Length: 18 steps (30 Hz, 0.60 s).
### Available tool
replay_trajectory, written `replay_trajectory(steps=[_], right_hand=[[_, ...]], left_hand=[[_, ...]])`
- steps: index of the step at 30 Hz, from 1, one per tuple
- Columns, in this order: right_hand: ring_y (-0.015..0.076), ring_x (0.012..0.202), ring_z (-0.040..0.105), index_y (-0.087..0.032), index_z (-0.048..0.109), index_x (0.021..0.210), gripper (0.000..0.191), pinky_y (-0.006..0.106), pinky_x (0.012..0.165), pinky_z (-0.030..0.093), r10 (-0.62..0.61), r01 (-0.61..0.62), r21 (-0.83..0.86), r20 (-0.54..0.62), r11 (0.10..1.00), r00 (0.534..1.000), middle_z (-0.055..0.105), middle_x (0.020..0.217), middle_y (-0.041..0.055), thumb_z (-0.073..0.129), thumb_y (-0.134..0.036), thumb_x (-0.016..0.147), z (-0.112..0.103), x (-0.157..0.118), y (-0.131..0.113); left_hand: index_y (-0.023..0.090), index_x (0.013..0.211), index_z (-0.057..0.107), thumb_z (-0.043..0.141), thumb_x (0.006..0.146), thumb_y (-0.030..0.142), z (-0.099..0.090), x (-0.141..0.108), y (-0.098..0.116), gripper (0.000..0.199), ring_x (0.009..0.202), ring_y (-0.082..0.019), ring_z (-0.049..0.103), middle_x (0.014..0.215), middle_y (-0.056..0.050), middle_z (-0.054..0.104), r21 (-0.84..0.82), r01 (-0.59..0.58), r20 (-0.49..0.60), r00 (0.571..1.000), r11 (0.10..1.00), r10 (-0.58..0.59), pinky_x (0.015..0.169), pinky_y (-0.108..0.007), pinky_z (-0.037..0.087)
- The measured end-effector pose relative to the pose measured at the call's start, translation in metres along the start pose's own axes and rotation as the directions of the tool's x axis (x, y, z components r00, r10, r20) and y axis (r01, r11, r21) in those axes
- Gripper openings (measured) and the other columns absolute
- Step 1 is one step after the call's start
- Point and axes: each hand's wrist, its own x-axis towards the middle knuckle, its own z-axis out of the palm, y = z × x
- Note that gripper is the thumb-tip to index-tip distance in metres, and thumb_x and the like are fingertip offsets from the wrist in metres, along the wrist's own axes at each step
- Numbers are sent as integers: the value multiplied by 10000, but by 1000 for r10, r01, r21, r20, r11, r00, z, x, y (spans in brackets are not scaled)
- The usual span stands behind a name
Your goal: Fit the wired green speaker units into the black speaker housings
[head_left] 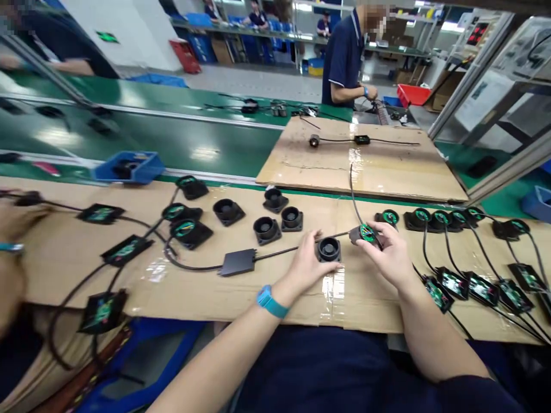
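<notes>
My left hand [307, 261], with a teal wristband, has its thumb and fingers around a black square-based round housing [329, 250] standing on the cardboard-covered bench. Just right of it, my right hand [387, 252] grips a small black round part [365, 233] with a green circuit board and coloured wires facing up. From that part a black cable rises toward the back. Another cable runs left from near my hands to a flat black box [237, 262]. Several similar black housings [267, 229] stand behind and to the left.
Wired boards in open black boxes [482, 288] lie at right, others [126, 250] at left. A blue bin [128, 167] sits behind. A person's arm [11, 258] reaches in at far left. Another person [344, 63] stands beyond the raised cardboard [301, 166].
</notes>
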Motion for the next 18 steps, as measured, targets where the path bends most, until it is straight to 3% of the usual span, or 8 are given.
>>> replay_trajectory(steps=[3,6,10,14,18], right_hand=[[233,999,678,-195,673,1181,416,366,858,592,-37,38,-17,21,999,999,662,1161,110,756,-421,842,5,-1,-10],[244,1026,668,-218,665,1200,391,386,898,581,-144,149,-35,111,988,983,665,1156,105,746,-393,859,15,-3,-21],[255,1067,654,-227,644,1245,392,407,964,554,-227,247,-62,231,967,946,658,1160,100,730,-325,875,33,-4,-33],[248,1067,653,-238,642,1253,400,401,977,542,-155,223,-163,351,961,923,648,1172,82,724,-243,862,44,-10,-40],[238,1091,646,-237,623,1277,433,387,987,531,-121,185,-182,316,966,941,634,1220,76,722,-210,857,56,-26,-48]], left_hand=[[205,1191,555,914,651,420,4,-1,-1,683,1169,-313,583,1201,-108,617,73,-95,25,995,993,94,1041,-503,470],[215,1171,571,805,795,343,2,2,1,461,1145,-283,597,1174,-96,640,45,-160,66,985,986,157,1027,-482,482],[219,1291,536,694,842,211,-6,1,2,476,1242,-266,564,1298,-108,609,-24,-231,51,971,973,232,1099,-476,458],[217,1292,545,678,823,193,-16,-4,-2,488,1241,-270,574,1289,-102,626,-23,-246,83,966,969,247,1108,-490,459],[210,1276,559,694,778,164,-24,-7,-4,517,1169,-260,627,1261,-92,654,-143,-207,197,952,968,232,1056,-449,504]])
